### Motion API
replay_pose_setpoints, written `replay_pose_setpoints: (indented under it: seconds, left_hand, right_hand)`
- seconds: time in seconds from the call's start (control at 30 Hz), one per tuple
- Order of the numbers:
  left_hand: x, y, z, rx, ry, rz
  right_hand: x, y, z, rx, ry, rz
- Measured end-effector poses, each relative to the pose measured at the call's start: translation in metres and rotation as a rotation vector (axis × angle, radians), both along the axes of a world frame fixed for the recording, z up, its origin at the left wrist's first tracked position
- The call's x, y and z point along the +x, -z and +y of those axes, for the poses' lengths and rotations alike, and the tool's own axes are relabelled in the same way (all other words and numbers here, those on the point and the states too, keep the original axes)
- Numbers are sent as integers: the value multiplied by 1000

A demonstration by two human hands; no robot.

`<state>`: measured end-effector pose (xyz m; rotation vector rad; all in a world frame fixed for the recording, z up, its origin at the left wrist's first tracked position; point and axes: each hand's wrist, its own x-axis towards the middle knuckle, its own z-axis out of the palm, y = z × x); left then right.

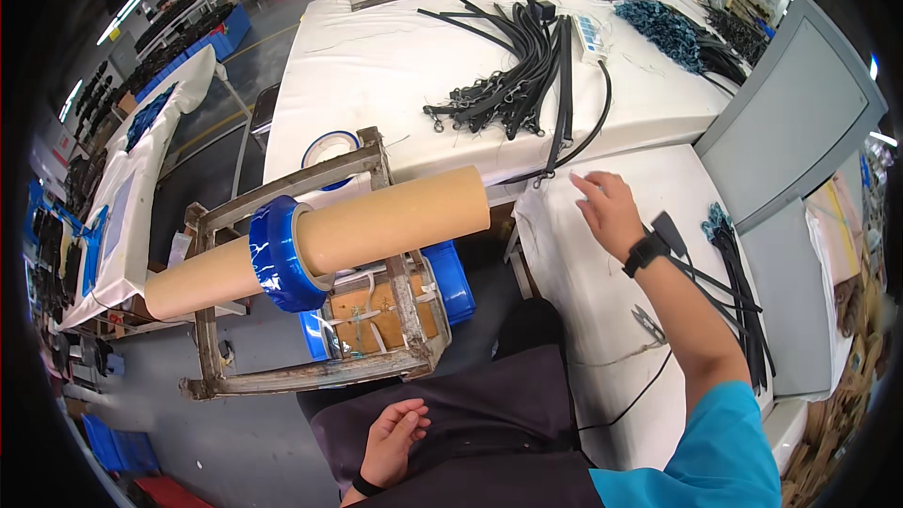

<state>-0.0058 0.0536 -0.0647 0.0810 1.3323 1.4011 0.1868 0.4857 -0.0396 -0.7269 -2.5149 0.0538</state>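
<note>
My right hand (pixel 609 214) reaches over the white-covered side table, its fingers apart and nothing visible in them. The metal hook ends of black straps (pixel 564 94) hang over the main table's edge just left of these fingertips. A dark watch is on that wrist. My left hand (pixel 393 442) is held low over my dark apron (pixel 480 404), fingers curled in with the thumb against them. Nothing shows in its grasp. Ahead of it, a long brown cardboard tube (pixel 400 218) lies across a worn wooden frame (pixel 310 378), with a blue tape roll (pixel 278 249) around the tube.
A bundle of black straps with metal hooks (pixel 513 99) lies on the main white table (pixel 367 66) beside a power strip (pixel 590 38). Scissors (pixel 647 323) and dark cords rest on the side table (pixel 602 310). A grey panel (pixel 800 113) stands at the right.
</note>
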Motion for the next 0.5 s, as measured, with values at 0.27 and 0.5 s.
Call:
replay_pose_setpoints:
  seconds: [0.27,0.5]
  left_hand:
    - [1,-2,5,32,9,52]
    - [-1,6,-7,50,-31,37]
  right_hand:
    - [-62,-32,42,621,-190,-166]
    - [-69,-60,52,215,-195,120]
